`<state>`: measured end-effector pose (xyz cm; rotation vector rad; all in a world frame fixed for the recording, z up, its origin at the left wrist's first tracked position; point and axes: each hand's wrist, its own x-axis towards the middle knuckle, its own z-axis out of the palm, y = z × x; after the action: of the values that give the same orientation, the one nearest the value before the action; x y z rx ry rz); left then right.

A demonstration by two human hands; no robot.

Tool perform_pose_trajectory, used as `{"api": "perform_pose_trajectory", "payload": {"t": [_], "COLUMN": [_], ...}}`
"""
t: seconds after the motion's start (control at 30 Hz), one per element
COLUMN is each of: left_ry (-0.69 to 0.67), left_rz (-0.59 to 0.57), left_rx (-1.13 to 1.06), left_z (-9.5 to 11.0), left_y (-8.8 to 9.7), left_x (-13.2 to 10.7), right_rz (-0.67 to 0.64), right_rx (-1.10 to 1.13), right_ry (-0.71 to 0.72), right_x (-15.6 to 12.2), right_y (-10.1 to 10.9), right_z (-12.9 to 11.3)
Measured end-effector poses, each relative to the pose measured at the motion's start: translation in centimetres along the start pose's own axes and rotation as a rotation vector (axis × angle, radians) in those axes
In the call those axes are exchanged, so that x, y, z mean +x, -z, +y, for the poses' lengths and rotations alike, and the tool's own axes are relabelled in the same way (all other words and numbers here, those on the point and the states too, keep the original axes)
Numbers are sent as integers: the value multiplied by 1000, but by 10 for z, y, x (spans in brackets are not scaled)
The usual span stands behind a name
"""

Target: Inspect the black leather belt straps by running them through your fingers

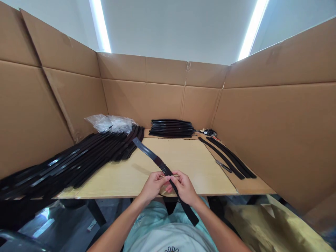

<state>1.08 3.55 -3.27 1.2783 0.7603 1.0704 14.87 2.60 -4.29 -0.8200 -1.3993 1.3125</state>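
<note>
Black belt (160, 161) lying diagonally in air, far end pointing up-left over table (199, 175), tail hanging down-right past table edge. Large belt pile (78, 161) left, smaller stack (170, 128) ahead, two loose belts (225, 157) right. Left hand (153, 185) and right hand (183, 187) both pinching belt, fingers closed, forearms angled inward.

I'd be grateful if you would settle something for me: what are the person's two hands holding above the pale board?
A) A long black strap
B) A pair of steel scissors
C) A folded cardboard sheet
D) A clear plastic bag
A: the left hand and right hand both grip a long black strap, which slants across the pale board.
</note>
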Motion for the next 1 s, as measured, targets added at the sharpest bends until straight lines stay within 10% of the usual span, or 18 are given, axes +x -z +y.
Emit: {"api": "perform_pose_trajectory", "payload": {"t": [1.0], "left_ry": [-99], "left_rz": [-27], "left_rx": [84], "left_z": [6], "left_y": [-12], "left_x": [-10], "right_rz": [-37], "right_rx": [-150], "right_ry": [-32], "right_x": [-1], "right_y": [3], "right_z": [-20]}}
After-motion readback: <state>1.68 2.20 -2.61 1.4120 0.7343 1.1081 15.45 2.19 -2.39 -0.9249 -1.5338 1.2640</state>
